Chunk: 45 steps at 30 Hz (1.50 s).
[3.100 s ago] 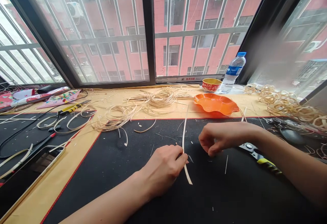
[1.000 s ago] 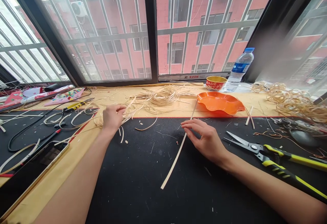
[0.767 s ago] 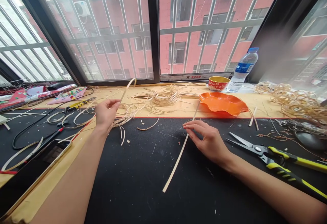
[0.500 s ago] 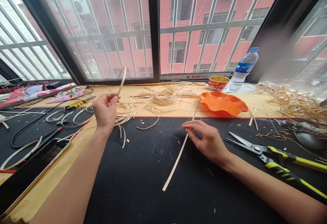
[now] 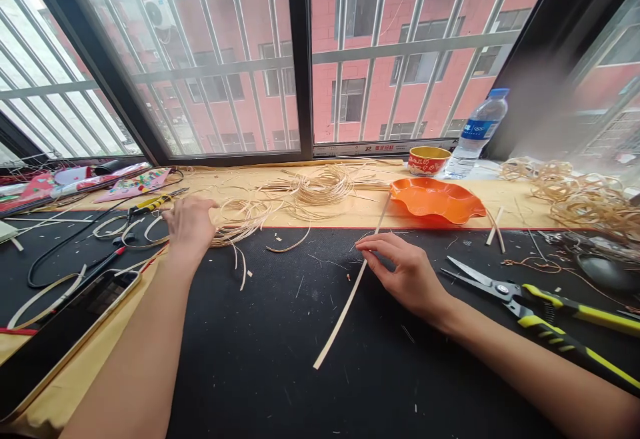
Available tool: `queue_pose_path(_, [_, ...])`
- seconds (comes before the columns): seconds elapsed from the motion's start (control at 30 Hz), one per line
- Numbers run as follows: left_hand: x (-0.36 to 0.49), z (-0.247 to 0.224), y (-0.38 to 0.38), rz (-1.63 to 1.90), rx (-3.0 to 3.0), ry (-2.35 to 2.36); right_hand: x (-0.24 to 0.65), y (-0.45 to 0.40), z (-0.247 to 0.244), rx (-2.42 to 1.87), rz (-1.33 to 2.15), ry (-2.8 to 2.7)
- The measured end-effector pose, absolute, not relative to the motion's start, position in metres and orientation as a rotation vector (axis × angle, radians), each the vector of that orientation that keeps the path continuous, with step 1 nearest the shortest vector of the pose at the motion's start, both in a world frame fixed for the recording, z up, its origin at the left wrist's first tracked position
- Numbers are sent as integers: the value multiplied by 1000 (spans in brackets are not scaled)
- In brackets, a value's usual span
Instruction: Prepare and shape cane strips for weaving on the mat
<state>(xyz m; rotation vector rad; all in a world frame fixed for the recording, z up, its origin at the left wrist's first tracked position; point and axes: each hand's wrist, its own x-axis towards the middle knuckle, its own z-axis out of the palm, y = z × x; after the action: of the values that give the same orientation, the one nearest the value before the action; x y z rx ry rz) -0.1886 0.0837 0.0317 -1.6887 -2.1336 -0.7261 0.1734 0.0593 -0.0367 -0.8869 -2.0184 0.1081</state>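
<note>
My right hand [image 5: 405, 269] pinches a long pale flat strip [image 5: 345, 312] between thumb and fingers above the black mat [image 5: 260, 359]. One end of the strip points toward me, and the other reaches up to the orange wavy dish [image 5: 436, 200]. My left hand [image 5: 191, 225] is at the left, back up and blurred by motion, over the mat's far edge beside loose curled strips [image 5: 245, 219]. Its fingertips are smeared, so whether it holds anything does not show.
Yellow-black shears [image 5: 505, 290] lie right of my right forearm. A phone [image 5: 70, 339] lies at the left, near a yellow-handled tool [image 5: 153, 204]. Behind stand a coiled bundle [image 5: 325, 185], a red-gold tin [image 5: 427, 162] and a water bottle [image 5: 477, 135].
My left hand has moved left and turned over, and the raised curled strip it held no longer shows in it. The right hand stays nearly still; the strip's near end has shifted slightly left.
</note>
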Motion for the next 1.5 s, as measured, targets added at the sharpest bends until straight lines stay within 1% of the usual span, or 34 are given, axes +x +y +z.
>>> queue_pose_path(0.13, [-196,36,76,-404,-1807,-2169,173,60,-36,-892,118,-2022])
queue_pose_path(0.23, [-197,32,78,-248,-1871,-2169,173,60,-36,-898,121,-2022])
queue_pose_path(0.43, [-192,23,82,-116,-1905,-2127,173,60,-38,-904,121,-2024])
queue_pose_path(0.63, [-184,29,80,-83,-1922,-2117,174,59,-37,-887,98,-2026])
queue_pose_path(0.9, [-170,46,73,-182,-1937,-2015,174,61,-39,-858,64,-2019])
queue_pose_path(1.2, [-171,46,75,-523,-1771,-1806,174,61,-40,-845,77,-2023])
queue_pose_path(1.5, [-167,40,78,-813,-1831,-1447,174,60,-39,-849,101,-2028])
